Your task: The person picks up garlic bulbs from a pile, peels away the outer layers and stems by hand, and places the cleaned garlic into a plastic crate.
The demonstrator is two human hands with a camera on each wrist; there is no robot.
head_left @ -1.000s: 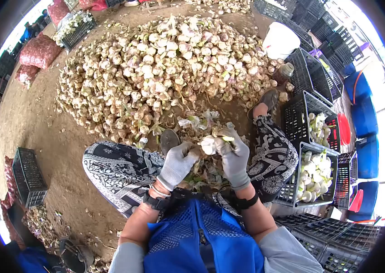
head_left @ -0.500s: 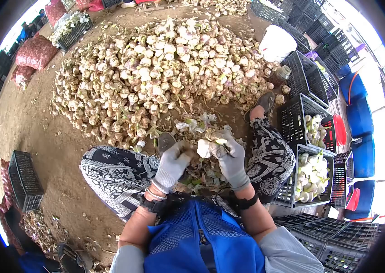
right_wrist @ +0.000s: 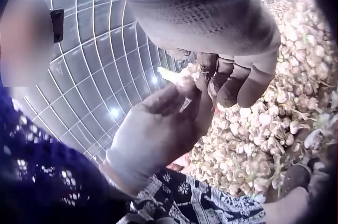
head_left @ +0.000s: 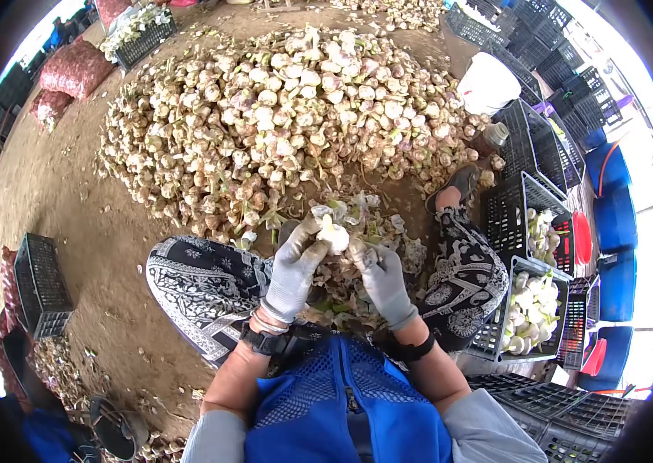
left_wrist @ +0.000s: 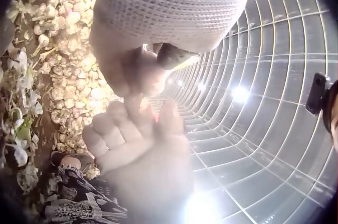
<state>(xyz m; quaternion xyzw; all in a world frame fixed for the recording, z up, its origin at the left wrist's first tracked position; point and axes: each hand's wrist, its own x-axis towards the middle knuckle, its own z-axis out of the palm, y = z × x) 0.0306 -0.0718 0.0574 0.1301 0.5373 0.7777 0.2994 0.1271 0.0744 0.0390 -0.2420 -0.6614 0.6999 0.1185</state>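
At the far left, a black slatted plastic crate (head_left: 45, 282) stands on the bare brown earth floor (head_left: 110, 278). Beyond it, near the upper left, lies a plump red mesh sack (head_left: 75, 73). Towards the middle, a broad heap of unpeeled, cream and purplish garlic bulbs (head_left: 280, 116) covers the ground ahead of a seated person in black-and-white patterned trousers (head_left: 203, 285) and a blue mesh-panelled vest (head_left: 288, 405).

In front of the vest, the left hand (head_left: 295, 266), in a soiled pale-grey knitted glove, has its fingers curled round a white, cleaned garlic bulb (head_left: 334, 239) with a short pale stem pointing up. The bulb sits between the 2 hands, above a litter of papery garlic skins (head_left: 413, 255). Just right of it, the right hand (head_left: 386, 282), in a matching glove, has its fingers bent and pinches the bulb's near right side.

Farther right are a white plastic bucket (head_left: 490, 83) and 2 black slatted crates (head_left: 488, 339) holding pale trimmed garlic (head_left: 531, 309). A red plastic basin (head_left: 582, 238) and tall blue plastic containers (head_left: 613, 220) stand at the far right.
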